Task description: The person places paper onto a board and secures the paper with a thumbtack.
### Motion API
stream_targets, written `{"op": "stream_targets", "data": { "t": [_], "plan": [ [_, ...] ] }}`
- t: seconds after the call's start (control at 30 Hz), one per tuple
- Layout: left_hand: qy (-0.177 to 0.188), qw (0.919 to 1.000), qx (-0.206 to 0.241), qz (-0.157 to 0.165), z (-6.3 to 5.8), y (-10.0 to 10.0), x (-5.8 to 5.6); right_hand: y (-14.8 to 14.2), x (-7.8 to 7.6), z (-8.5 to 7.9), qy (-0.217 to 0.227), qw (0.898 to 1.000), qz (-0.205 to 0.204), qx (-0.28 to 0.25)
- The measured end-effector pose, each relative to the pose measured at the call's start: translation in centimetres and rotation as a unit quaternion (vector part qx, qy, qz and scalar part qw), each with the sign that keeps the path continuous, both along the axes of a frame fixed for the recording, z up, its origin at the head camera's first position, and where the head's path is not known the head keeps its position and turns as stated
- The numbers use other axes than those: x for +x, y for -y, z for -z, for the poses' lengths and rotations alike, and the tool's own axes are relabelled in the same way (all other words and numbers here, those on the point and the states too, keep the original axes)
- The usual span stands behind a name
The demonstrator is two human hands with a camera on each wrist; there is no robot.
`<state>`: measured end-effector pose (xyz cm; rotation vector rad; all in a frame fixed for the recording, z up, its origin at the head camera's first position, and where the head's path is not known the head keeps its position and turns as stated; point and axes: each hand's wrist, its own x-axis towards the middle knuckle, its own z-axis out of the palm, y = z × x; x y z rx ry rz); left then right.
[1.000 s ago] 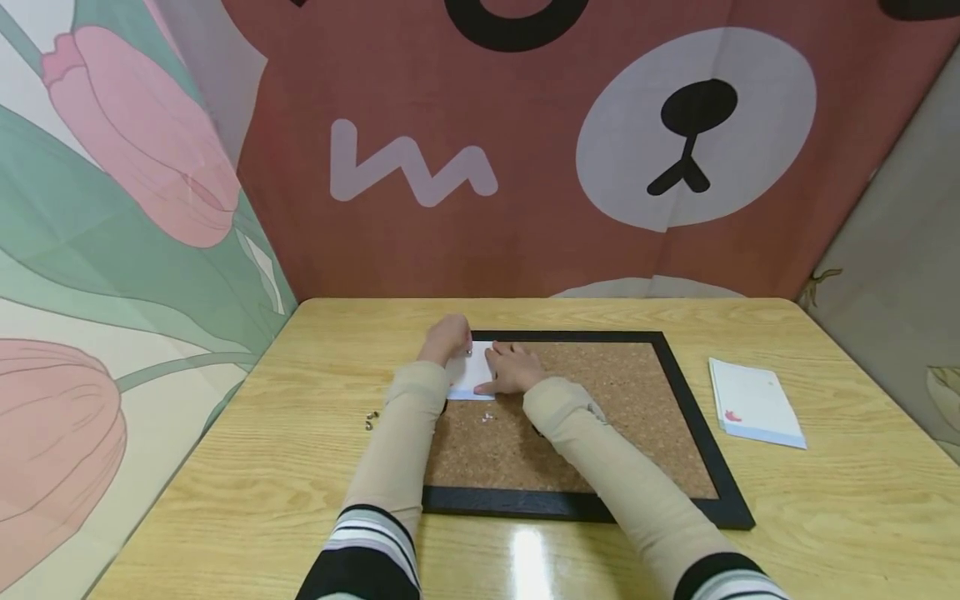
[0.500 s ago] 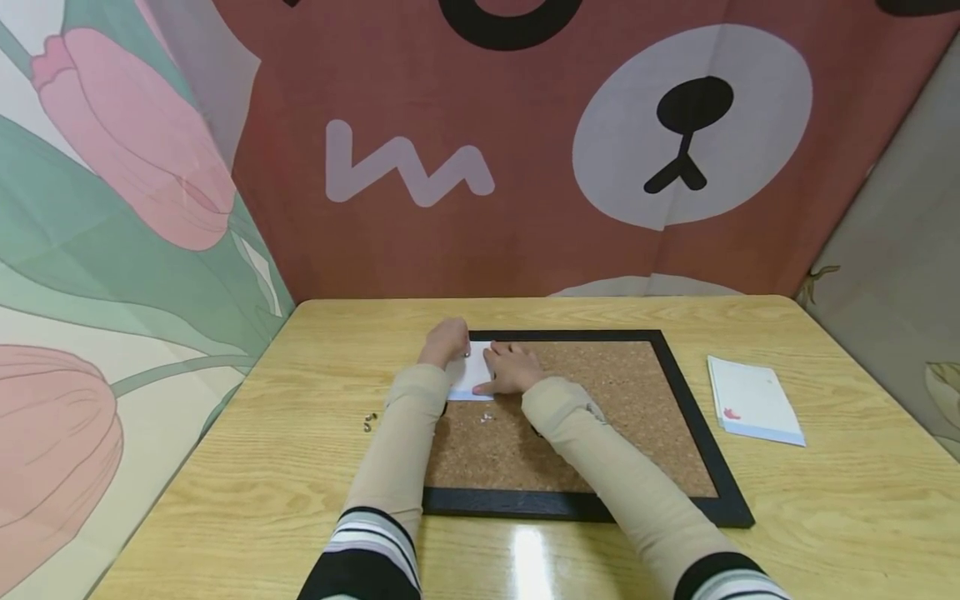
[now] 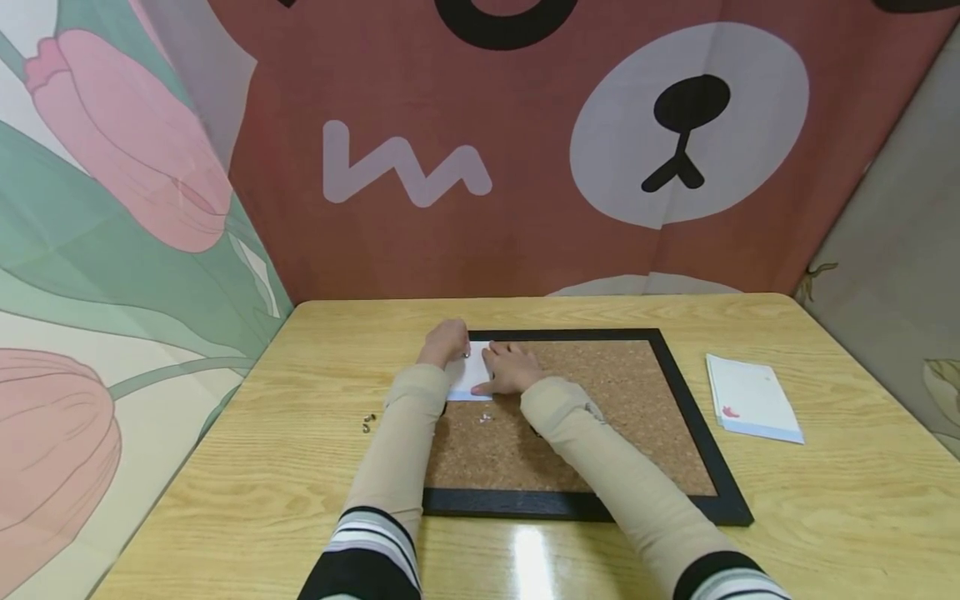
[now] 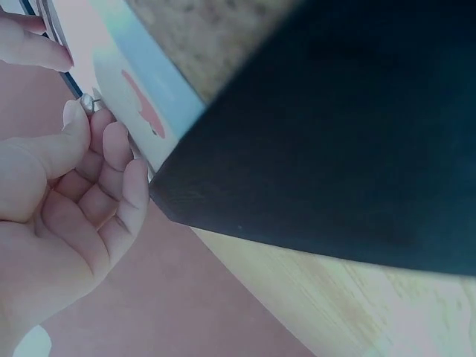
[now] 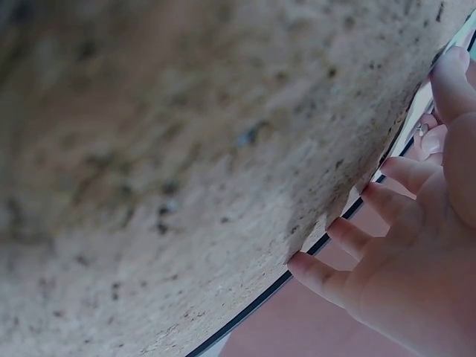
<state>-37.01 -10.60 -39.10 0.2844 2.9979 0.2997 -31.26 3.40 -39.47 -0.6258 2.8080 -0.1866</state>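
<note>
Brn bear backdrop (image 3: 420, 242) (blk nose (image 3: 692, 102)); pink-flower cloth (image 3: 120, 275) L; wood tbl (image 3: 300, 467).

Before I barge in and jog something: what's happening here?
A person's left hand pinches a small silvery metal pin by a white, blue-edged paper card on a rectangular, black-framed cork board. The right hand rests across the card's right edge. Whether the pin has gone in is unclear. A stack of white cards lies to the right.

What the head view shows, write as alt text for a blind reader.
A person's left grip pinches a silver pin at a white notepaper sheet on a black-framed corkboard; the right grip rests at the sheet's right edge. A notepaper stack lies right of the corkboard on the wooden table.
</note>
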Motion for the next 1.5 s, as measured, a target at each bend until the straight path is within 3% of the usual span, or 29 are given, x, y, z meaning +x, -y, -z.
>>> {"op": "stream_targets", "data": {
  "t": [0.07,0.17,0.2,0.27,0.4,0.5,0.57,0.63,0.73,0.87,1.13,1.33,1.5],
  "plan": [
    [-0.015,0.9998,0.006,0.008,3.3,1.0,-3.3,0.1,0.0,0.0,-0.001,1.000,0.001,0.001],
    [-0.036,0.9989,0.023,0.021,9.7,2.9,-9.6,0.1,-0.1,0.1,-0.002,1.000,0.004,0.004],
    [-0.023,0.9994,0.024,0.012,9.5,2.7,-9.6,0.1,-0.2,0.1,-0.002,1.000,0.005,0.005],
    [-0.016,0.9995,0.026,0.008,6.8,2.2,-6.8,0.1,-0.2,0.1,-0.003,1.000,0.007,0.007],
    [-0.002,0.9999,0.007,-0.008,-1.0,0.0,1.3,0.1,-0.2,0.1,-0.003,1.000,0.007,0.006],
    [-0.033,0.9994,0.001,0.006,3.6,1.1,-3.1,0.1,-0.2,0.1,-0.002,1.000,0.006,0.003],
    [-0.017,0.9999,-0.001,-0.001,4.9,1.3,-4.8,0.0,-0.2,0.1,-0.002,1.000,0.006,0.000],
    [0.004,0.9998,-0.003,-0.018,5.2,1.1,-5.7,0.0,-0.1,0.1,-0.001,1.000,0.007,-0.001],
    [0.035,0.9986,-0.010,-0.039,1.0,-0.2,-1.6,0.0,-0.1,0.0,0.001,1.000,0.010,-0.001],
    [0.016,0.9993,-0.008,-0.033,-1.3,-0.9,1.5,0.0,-0.1,0.1,0.003,1.000,0.009,0.004],
    [-0.002,0.9989,-0.022,-0.041,-0.6,-1.0,1.5,0.1,0.0,0.3,0.000,1.000,0.012,0.011],
    [0.024,0.9969,-0.037,-0.065,-0.9,-1.3,1.3,0.1,-0.1,0.3,-0.002,1.000,0.015,0.009],
    [0.034,0.9954,-0.070,-0.056,-0.8,-1.4,1.2,0.2,0.0,0.3,-0.002,1.000,0.016,0.009]
  ]
}}
